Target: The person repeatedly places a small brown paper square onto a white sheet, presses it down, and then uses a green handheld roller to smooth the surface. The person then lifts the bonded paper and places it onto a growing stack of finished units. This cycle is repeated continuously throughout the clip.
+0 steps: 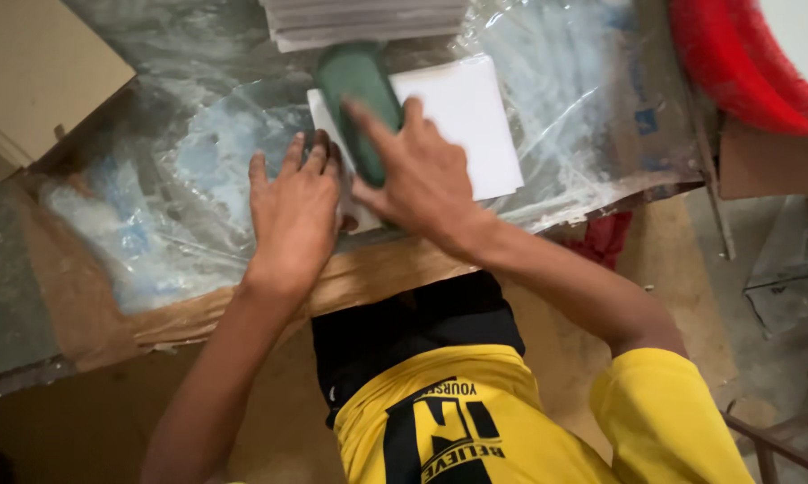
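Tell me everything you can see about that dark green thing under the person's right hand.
The green tool is a smooth, oblong block with rounded ends, dark green with a dull, plastic-like look. It lies flat and lengthwise on the white sheet, pointing away from the person toward the stack of pale sheets. The right hand grips its near end, forefinger stretched along its top. The left hand presses flat beside it, on the sheet's near left corner. Its underside is hidden.

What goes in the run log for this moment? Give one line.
left hand: flat on white sheet edge | right hand: presses green block on sheet | surface: plastic-covered table
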